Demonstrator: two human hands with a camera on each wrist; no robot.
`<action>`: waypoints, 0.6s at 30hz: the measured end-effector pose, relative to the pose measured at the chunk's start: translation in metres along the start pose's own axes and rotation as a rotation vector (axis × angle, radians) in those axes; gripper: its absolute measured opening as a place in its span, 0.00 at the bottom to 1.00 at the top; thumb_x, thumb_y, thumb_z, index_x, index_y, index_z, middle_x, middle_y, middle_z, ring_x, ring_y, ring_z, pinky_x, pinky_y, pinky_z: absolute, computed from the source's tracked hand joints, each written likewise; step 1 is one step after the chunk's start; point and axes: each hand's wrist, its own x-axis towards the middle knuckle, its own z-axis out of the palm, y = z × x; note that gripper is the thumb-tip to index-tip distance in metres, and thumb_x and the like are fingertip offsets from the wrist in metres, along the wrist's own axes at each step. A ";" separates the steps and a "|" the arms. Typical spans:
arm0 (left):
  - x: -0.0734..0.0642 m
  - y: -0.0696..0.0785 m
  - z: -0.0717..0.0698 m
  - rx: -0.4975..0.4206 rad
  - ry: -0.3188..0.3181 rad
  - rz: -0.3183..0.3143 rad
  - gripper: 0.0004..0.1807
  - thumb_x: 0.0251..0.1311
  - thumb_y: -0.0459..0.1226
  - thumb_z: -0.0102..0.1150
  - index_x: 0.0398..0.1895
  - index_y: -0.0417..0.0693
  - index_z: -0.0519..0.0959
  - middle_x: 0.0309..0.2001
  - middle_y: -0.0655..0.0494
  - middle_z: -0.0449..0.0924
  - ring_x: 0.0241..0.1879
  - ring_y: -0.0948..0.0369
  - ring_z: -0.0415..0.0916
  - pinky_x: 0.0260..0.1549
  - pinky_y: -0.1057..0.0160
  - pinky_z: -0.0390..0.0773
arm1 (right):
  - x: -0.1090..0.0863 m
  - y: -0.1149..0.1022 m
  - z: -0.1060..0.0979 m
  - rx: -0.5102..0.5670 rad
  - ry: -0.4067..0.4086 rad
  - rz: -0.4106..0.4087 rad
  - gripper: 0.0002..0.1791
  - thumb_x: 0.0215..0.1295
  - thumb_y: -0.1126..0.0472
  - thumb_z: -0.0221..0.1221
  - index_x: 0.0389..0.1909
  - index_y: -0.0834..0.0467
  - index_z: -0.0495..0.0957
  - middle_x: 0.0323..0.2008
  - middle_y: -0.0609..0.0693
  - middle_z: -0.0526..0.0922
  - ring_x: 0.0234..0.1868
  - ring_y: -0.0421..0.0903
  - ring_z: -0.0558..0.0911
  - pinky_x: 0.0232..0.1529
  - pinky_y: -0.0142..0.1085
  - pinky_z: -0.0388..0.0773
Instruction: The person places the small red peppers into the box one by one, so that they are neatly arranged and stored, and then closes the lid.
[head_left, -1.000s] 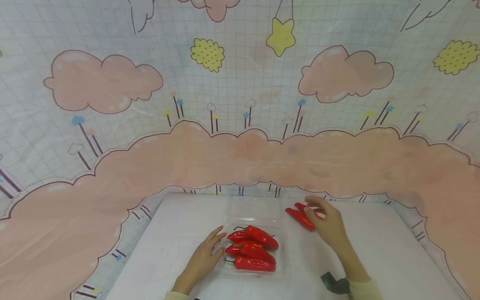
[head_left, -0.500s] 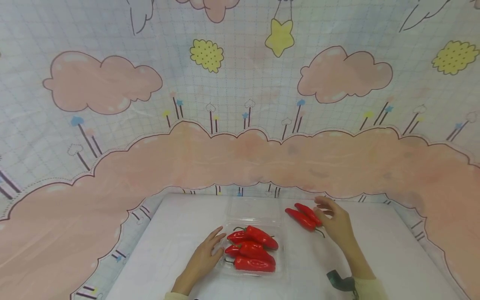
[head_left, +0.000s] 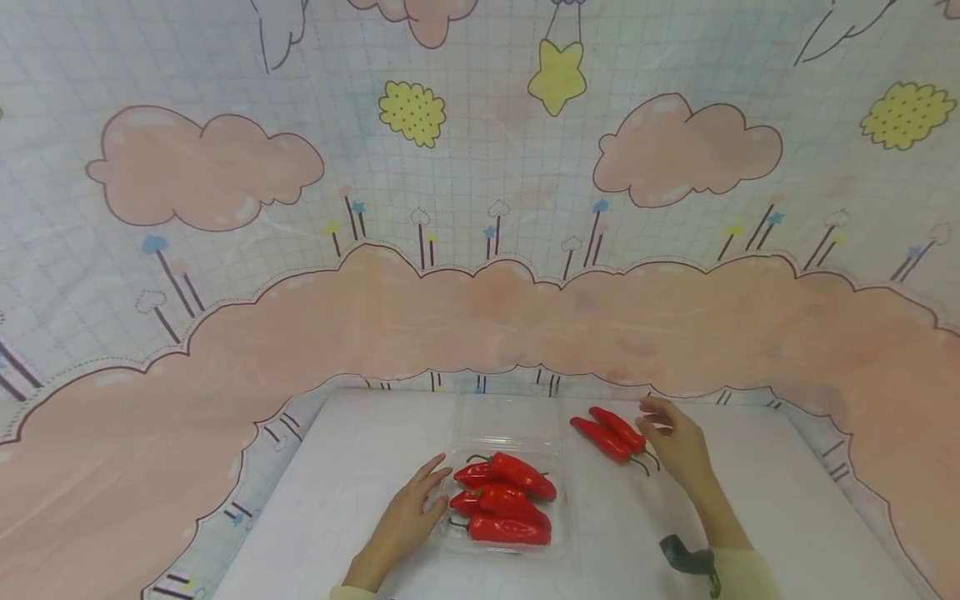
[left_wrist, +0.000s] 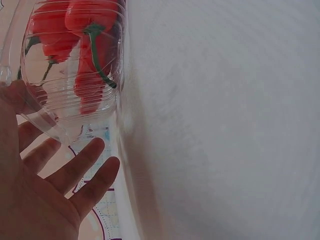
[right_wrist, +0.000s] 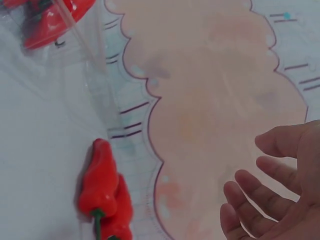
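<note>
My left hand (head_left: 408, 510), fingers loosely spread, is beside the box (head_left: 510, 447) of heaped peppers (head_left: 513, 502), perhaps to steady it; contact is unclear. My right hand (head_left: 678, 442), relaxed and empty, is near the loose pair (head_left: 603, 442) on the worktop (head_left: 352, 454), their stems towards me, probably handy for pinching.

Left hand (head_left: 408, 510) lay between the desk's (head_left: 337, 450) left edge and middle, well back from the far edge. Fingers were spread and relaxed, angled away from the body, thumb apart. Palm side and 5 digits showed in the left wrist view. Left forearm (head_left: 369, 562) slanted rightward from the near side. Right hand (head_left: 677, 437) was near the far edge, short of the far right corner. Its 5 digits were loosely bent, tips apart, pointing left. Right forearm (head_left: 717, 512) leaned left, stretched farther out.
</note>
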 end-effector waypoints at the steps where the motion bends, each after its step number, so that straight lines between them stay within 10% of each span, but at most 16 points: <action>1: 0.000 0.000 0.000 0.002 -0.001 -0.001 0.24 0.62 0.38 0.59 0.63 0.51 0.76 0.72 0.57 0.66 0.61 0.50 0.77 0.55 0.47 0.80 | 0.001 0.002 0.000 0.003 -0.007 0.017 0.23 0.72 0.58 0.55 0.64 0.59 0.70 0.59 0.61 0.79 0.59 0.58 0.78 0.60 0.52 0.78; 18: 0.000 -0.001 0.002 0.005 0.003 0.000 0.23 0.63 0.38 0.59 0.63 0.51 0.75 0.73 0.58 0.65 0.63 0.51 0.75 0.55 0.49 0.81 | 0.014 0.055 0.017 -0.033 -0.111 0.193 0.27 0.71 0.55 0.54 0.66 0.62 0.66 0.64 0.66 0.72 0.65 0.64 0.71 0.61 0.58 0.75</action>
